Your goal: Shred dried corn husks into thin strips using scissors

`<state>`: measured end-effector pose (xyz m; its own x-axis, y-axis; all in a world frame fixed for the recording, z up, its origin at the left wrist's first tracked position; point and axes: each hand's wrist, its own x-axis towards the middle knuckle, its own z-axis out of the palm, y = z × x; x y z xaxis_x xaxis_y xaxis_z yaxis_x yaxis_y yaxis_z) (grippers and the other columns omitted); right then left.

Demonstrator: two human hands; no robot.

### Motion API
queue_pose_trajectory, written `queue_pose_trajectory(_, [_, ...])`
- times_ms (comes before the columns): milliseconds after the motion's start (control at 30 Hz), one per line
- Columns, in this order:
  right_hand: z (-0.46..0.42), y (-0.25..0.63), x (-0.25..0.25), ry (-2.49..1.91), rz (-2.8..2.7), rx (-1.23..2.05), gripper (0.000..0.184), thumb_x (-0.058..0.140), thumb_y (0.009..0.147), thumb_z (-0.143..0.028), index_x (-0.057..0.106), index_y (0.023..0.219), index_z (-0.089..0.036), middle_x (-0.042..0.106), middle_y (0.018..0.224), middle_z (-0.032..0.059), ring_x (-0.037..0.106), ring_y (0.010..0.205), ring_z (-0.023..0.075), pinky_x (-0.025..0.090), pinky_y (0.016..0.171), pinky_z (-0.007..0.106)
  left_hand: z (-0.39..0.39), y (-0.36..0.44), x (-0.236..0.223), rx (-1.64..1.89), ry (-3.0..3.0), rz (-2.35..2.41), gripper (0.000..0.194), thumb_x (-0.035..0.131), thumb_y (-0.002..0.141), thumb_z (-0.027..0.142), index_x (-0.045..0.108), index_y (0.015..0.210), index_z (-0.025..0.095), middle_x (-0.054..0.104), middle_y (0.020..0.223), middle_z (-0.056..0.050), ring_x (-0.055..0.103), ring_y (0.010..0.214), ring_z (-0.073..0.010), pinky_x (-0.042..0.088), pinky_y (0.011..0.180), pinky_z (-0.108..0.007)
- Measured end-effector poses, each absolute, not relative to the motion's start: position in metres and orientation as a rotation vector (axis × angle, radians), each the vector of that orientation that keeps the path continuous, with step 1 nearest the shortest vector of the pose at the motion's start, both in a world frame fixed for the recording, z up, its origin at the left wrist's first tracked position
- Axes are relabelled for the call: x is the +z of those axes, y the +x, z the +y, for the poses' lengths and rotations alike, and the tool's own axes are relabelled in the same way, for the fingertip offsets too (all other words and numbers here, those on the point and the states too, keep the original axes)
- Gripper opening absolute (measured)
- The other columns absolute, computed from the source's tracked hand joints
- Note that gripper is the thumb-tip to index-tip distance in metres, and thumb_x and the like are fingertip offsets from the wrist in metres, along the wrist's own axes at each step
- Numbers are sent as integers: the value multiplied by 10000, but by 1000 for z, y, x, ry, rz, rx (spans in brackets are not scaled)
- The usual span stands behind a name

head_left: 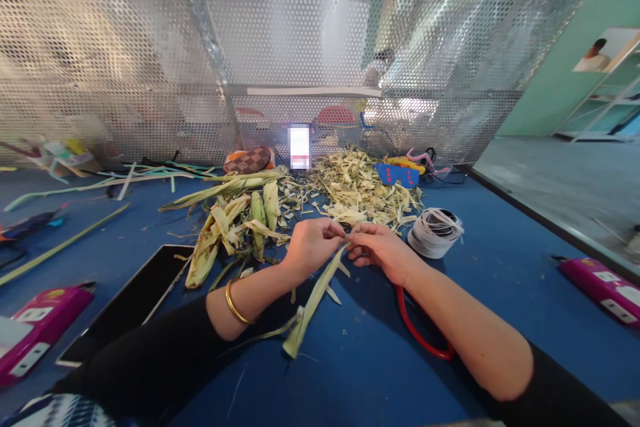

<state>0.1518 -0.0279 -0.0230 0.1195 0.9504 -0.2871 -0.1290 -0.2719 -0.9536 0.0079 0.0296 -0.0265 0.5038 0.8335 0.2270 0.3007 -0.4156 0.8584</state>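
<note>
The blue surface (350, 373) runs wide under both forearms, and a perforated metal screen (310, 27) stands along its far edge. Beyond it, to the right, are a green wall (565, 73), a grey floor (555, 167) and a white-framed shelf (615, 100).

A corn husk (316, 300) slants across the middle of the surface, its long axis running from the near left to the far right. Its narrow tip points away from the person, up at the fingers; its broad, pale end points back toward the person and a little left, with thin slivers splitting off the right side. The left hand (311, 248) and the right hand (383, 252) nearly meet at that tip, each with thumb and fingers pinched on it (the exact grip is partly hidden by the fingers).

Left of the hands lie whole husks (225, 233); beyond them is a heap of shredded husk (355, 187), with a blue piece (397, 175) at its right. A roll of white cord (435, 233) sits just beside the right hand, and a curved red tube (417, 333) passes under the right forearm. A dark flat panel (133, 300) lies near the left forearm, between a magenta power strip (50, 313) and the whole husks.
</note>
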Motion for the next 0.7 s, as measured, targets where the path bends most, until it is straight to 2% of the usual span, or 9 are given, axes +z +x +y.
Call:
queue_pose_trajectory(100, [-27, 148, -24, -1431, -907, 1282, 108, 647, 625, -164, 540, 619, -171, 615, 545, -28, 606, 507, 87, 467, 471, 164, 27, 8, -30, 944, 2096, 942, 111, 590, 679, 111, 681, 682, 175, 683, 649, 7, 616, 611, -118, 429, 572, -191])
queue_pose_trajectory(200, [-27, 147, -25, -1454, -914, 1250, 129, 651, 603, -126, 580, 697, -179, 614, 533, -43, 610, 504, 95, 466, 483, 175, 26, 7, -32, 987, 2133, 943, 130, 577, 700, 113, 687, 696, 183, 685, 654, 16, 604, 594, -107, 413, 565, -188])
queue_pose_trajectory(300, [-27, 148, -27, -1461, -962, 1239, 140, 658, 615, -162, 636, 752, -178, 630, 569, -34, 602, 521, 92, 459, 498, 184, 26, 7, -32, 1019, 2144, 973, 97, 597, 719, 170, 690, 701, 194, 686, 661, 17, 604, 609, -112, 403, 559, -193])
queue_pose_trajectory(400, [-28, 149, -28, -1452, -1003, 1233, 102, 659, 625, -216, 673, 716, -173, 627, 572, -25, 597, 546, 91, 445, 519, 188, 27, 7, -31, 1027, 2138, 1009, 76, 616, 714, 200, 689, 690, 197, 681, 658, 16, 596, 613, -116, 394, 551, -199])
queue_pose_trajectory(700, [-27, 149, -29, -1415, -989, 1197, 145, 700, 571, -297, 678, 637, -170, 600, 532, -30, 561, 537, 98, 436, 564, 229, 29, 9, -33, 1032, 2037, 960, 65, 610, 710, 192, 667, 680, 183, 661, 649, 14, 578, 606, -112, 399, 556, -199])
